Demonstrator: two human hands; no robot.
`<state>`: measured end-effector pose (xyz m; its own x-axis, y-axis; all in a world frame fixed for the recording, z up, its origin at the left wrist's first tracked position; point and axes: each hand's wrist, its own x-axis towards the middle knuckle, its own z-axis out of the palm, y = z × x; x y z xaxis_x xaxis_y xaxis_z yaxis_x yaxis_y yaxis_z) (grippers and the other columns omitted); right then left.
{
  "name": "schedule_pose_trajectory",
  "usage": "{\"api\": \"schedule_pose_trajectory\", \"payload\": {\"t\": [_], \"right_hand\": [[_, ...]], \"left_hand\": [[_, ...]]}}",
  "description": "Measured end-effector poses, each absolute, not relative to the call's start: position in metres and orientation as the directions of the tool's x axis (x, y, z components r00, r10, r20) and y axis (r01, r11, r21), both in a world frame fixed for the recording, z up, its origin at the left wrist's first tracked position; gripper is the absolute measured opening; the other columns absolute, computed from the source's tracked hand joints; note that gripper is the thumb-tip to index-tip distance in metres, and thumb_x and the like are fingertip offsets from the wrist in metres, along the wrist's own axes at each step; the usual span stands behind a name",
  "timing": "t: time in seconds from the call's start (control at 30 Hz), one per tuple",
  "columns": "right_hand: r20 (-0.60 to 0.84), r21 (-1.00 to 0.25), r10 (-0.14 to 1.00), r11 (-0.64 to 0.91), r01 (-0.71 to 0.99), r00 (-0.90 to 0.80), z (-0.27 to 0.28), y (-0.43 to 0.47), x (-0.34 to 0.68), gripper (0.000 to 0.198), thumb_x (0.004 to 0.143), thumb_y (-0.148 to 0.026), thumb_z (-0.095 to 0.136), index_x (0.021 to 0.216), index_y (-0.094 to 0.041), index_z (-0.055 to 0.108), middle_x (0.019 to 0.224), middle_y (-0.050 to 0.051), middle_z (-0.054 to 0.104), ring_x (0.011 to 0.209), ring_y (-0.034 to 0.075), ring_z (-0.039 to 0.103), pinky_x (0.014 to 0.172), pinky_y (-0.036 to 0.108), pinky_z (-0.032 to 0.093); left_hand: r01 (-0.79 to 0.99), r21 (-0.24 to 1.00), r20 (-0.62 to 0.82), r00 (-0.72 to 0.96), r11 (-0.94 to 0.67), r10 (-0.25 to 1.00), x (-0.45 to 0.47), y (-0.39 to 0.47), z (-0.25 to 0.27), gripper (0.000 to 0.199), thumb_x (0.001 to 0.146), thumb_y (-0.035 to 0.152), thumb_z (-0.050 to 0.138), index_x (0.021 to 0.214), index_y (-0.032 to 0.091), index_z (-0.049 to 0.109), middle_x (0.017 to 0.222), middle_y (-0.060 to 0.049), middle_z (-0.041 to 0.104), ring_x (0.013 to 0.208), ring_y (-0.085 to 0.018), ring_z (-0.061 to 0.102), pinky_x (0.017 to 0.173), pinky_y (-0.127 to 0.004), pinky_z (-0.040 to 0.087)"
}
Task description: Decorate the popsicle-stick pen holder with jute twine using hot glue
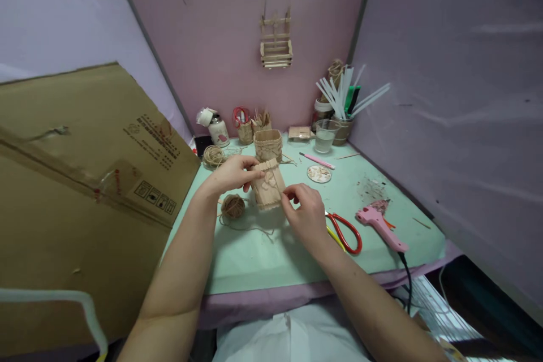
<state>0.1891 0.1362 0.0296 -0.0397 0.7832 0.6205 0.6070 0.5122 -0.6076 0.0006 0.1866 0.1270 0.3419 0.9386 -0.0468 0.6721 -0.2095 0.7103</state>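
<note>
Above the middle of the table I hold a small pale craft-stick box (267,188), tilted, with what looks like twine across its front. My left hand (235,174) grips its upper left side, thumb on the front and fingers behind. My right hand (304,209) is closed in a pinch at the box's right edge; whether a thin strand is also between those fingers is too small to tell. A ball of brown twine (233,206) lies below my left hand, its loose end trailing right. Just behind stands a similar craft-stick container (268,144).
Red-handled scissors (348,235) and a pink glue gun (382,227) lie on the right. A pink pen (317,160) and a round coaster (319,174) are beyond my right hand. Jars and a cup of glue sticks (343,129) line the back. A large cardboard box (85,198) stands left.
</note>
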Motion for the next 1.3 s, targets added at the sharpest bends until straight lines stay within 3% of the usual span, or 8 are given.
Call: {"api": "schedule_pose_trajectory", "payload": {"t": [0.17,0.33,0.5,0.57,0.73,0.83,0.97,1.3], "right_hand": [[0.615,-0.511,0.78,0.504,0.696,-0.114,0.021,0.139,0.181,0.013,0.089,-0.019,0.052,0.077,-0.02,0.057,0.075,0.003,0.065,0.072,0.018,0.056,0.073,0.032,0.033],[0.603,-0.53,0.792,0.486,0.695,-0.094,0.021,0.141,0.176,0.012,0.088,-0.019,0.053,0.077,-0.02,0.056,0.074,0.002,0.064,0.069,0.016,0.055,0.072,0.031,0.034],[0.603,-0.539,0.795,0.469,0.699,-0.068,0.021,0.143,0.173,0.014,0.087,-0.02,0.053,0.073,-0.02,0.054,0.071,0.001,0.061,0.066,0.016,0.052,0.069,0.03,0.034],[0.601,-0.547,0.796,0.468,0.694,-0.063,0.021,0.144,0.173,0.014,0.086,-0.02,0.053,0.072,-0.021,0.053,0.07,0.001,0.06,0.066,0.016,0.051,0.069,0.03,0.034],[0.621,-0.572,0.783,0.492,0.656,-0.045,0.017,0.148,0.173,0.014,0.085,-0.019,0.054,0.071,-0.021,0.051,0.068,0.0,0.057,0.064,0.015,0.049,0.066,0.029,0.034],[0.636,-0.583,0.771,0.508,0.634,-0.033,0.014,0.151,0.174,0.014,0.086,-0.02,0.055,0.072,-0.021,0.051,0.068,-0.001,0.056,0.065,0.016,0.049,0.065,0.029,0.035],[0.634,-0.601,0.773,0.518,0.609,-0.031,0.014,0.153,0.173,0.015,0.088,-0.022,0.053,0.073,-0.022,0.049,0.069,-0.001,0.054,0.066,0.016,0.049,0.065,0.029,0.036],[0.63,-0.61,0.776,0.516,0.601,-0.028,0.009,0.152,0.172,0.015,0.089,-0.02,0.05,0.074,-0.023,0.047,0.073,0.001,0.052,0.07,0.018,0.048,0.066,0.03,0.037]], "left_hand": [[0.663,0.722,-0.077,0.36,-0.197,0.93,-0.001,0.19,0.121,0.02,0.078,0.037,0.06,0.075,0.018,0.058,0.053,0.005,0.05,0.044,-0.009,0.049,0.045,-0.021,0.033],[0.673,0.7,-0.013,0.347,-0.24,0.938,0.0,0.191,0.116,0.02,0.078,0.038,0.06,0.077,0.018,0.056,0.06,0.004,0.051,0.048,-0.009,0.049,0.048,-0.022,0.035],[0.768,0.501,0.198,0.346,-0.398,0.917,0.001,0.189,0.104,0.03,0.079,0.048,0.06,0.082,0.018,0.061,0.082,-0.002,0.057,0.076,-0.016,0.054,0.068,-0.027,0.043],[0.767,0.492,0.228,0.343,-0.412,0.911,0.0,0.188,0.099,0.034,0.081,0.05,0.058,0.089,0.018,0.063,0.096,-0.005,0.058,0.089,-0.02,0.056,0.081,-0.032,0.046],[0.71,0.56,0.259,0.339,-0.426,0.905,-0.003,0.188,0.085,0.038,0.08,0.051,0.061,0.101,0.02,0.062,0.135,-0.009,0.045,0.128,-0.028,0.043,0.108,-0.04,0.036],[0.633,0.662,0.248,0.321,-0.402,0.914,-0.002,0.191,0.071,0.058,0.07,0.051,0.072,0.117,0.021,0.054,0.147,-0.011,0.031,0.138,-0.028,0.034,0.112,-0.038,0.034],[0.563,0.742,0.285,0.226,-0.364,0.931,0.005,0.192,0.053,0.067,0.065,0.044,0.077,0.121,0.021,0.047,0.147,-0.012,0.028,0.141,-0.029,0.029,0.116,-0.04,0.028],[0.306,0.916,0.257,0.049,-0.26,0.965,0.021,0.187,0.034,0.08,0.062,0.027,0.079,0.131,0.023,0.039,0.134,-0.01,0.045,0.127,-0.028,0.045,0.112,-0.046,0.033]]}}
